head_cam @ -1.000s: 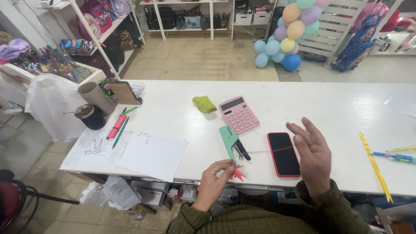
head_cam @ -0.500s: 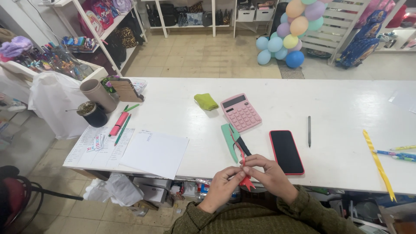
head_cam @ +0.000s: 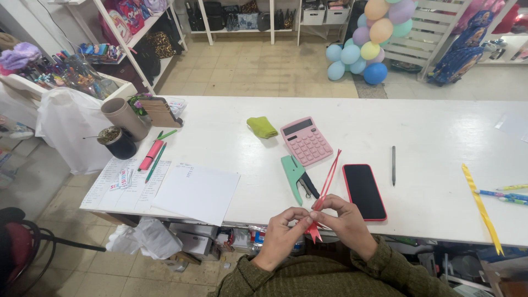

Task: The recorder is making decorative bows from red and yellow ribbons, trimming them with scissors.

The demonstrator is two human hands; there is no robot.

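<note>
At the near edge of the white worktop [head_cam: 231, 118], just past its lip, the left hand [head_cam: 281, 231] and the right hand [head_cam: 345, 223] meet over a red ribbon [head_cam: 324, 187]. Both hands are curled, fingertips pressed together on the ribbon's lower end, where a folded, pointed bit of red [head_cam: 314, 233] pokes down between them. From that pinch two thin strands run up and away, rising over the worktop between a green stapler [head_cam: 294, 175] on the left and a black phone in a red case [head_cam: 364, 191] on the right, both close by. The hands hang half over the edge, so there is free room below them and towards the body, and less ahead. Left of the stapler lies a white sheet [head_cam: 195, 192], with bare surface between. Farther off sit a pink calculator [head_cam: 306, 141], a green cloth [head_cam: 262, 127] and a dark pen [head_cam: 393, 165]; a yellow ribbon [head_cam: 482, 206] lies well to the right.
</note>
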